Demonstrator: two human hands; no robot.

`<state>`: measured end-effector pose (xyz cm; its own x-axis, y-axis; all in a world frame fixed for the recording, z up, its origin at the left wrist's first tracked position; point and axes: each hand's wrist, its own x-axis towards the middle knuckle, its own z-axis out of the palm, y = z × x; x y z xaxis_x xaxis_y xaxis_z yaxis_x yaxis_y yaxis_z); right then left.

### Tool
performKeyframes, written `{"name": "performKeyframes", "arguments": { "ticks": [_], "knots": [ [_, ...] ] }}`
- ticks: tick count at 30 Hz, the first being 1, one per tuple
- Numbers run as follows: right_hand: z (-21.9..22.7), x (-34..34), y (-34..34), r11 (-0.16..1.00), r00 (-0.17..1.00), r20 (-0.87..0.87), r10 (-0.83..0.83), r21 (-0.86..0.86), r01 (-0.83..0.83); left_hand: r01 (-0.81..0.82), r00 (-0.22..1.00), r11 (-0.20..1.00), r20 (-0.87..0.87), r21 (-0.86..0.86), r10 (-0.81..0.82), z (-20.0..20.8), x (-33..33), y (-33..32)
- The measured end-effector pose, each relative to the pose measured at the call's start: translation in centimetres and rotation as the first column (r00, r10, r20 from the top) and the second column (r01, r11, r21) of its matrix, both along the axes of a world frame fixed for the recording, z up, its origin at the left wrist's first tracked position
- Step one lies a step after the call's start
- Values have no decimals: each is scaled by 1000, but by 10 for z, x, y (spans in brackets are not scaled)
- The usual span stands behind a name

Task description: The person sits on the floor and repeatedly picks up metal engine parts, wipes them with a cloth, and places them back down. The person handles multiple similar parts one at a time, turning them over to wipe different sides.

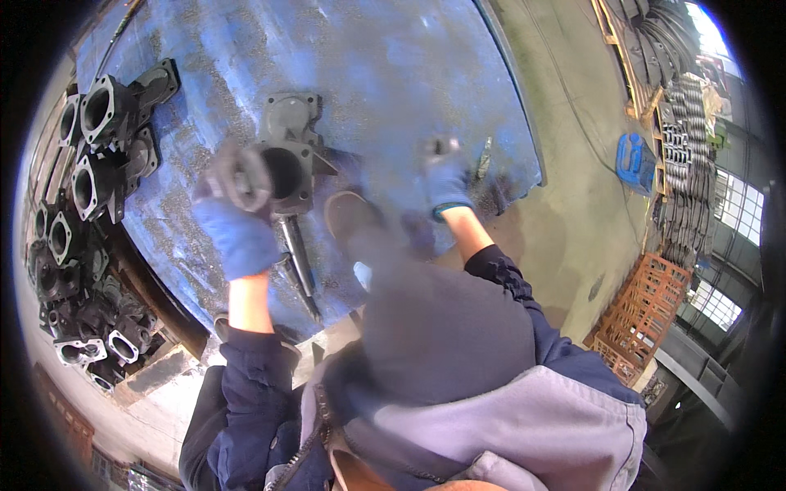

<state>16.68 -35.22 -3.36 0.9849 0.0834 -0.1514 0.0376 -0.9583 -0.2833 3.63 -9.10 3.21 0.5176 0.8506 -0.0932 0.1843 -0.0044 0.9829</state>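
Observation:
My left hand (235, 233), in a blue glove, is closed round a dark grey metal casting (250, 176) with a round opening, blurred by motion. Just right of it, a larger grey casting (291, 119) with flanges and a dark bore lies on the blue worktable (377, 49). A dark metal bar (296, 258) points from that casting toward me. My right hand (448, 184), also gloved in blue, is closed at the table's right side. At its fingertips shows a small greyish piece, too blurred to name. A slim object (484, 159) rests beside it.
Several flanged castings (102, 110) stand on the table's left side, with a heap of more castings (74, 270) beyond its edge. At the right are a blue plastic piece (634, 162), stacked metal parts (688, 155) and a rusty orange crate (643, 315) on the floor.

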Motion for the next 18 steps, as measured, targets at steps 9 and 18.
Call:
{"name": "performKeyframes", "arguments": {
  "ticks": [9,18],
  "knots": [
    [-30,59,-114,821,984,-93,-152,-566,73,647,669,577,-735,499,-115,-30,10,-47],
    [-23,79,-91,983,981,-166,-97,-169,69,427,816,903,-451,51,-360,-25,-14,32]
  ]
}}
